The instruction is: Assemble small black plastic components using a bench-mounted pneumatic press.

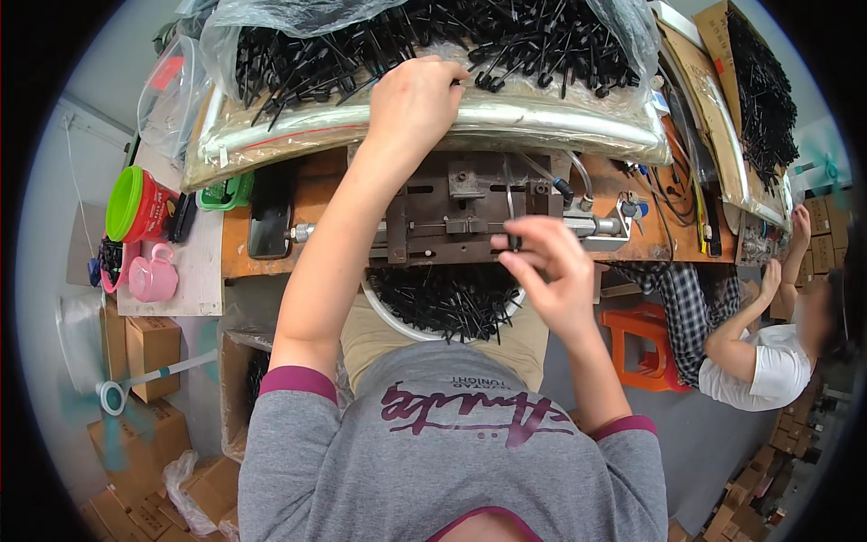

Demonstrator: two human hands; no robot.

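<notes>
My left hand (417,101) reaches over the front edge of a plastic-wrapped tray (596,125) heaped with thin black stick-like parts (361,54). Its fingers are curled together beside the heap; a small dark bit shows at the fingertips, but what they hold is mostly hidden. Lower and to the right, my right hand (558,275) pinches the dark end of a thin stick-like part (513,242) between thumb and fingers. That part stands out in front of a dark metal fixture (463,217) bolted on the bench. A white tub (388,312) full of similar black parts sits at my lap.
A phone (270,217), a green basket (230,191), a red bucket (149,206) and a pink cup (153,274) stand left. Air hoses (580,172) and cables lie right of the fixture. A co-worker (759,361) sits at the right near an orange stool (641,348).
</notes>
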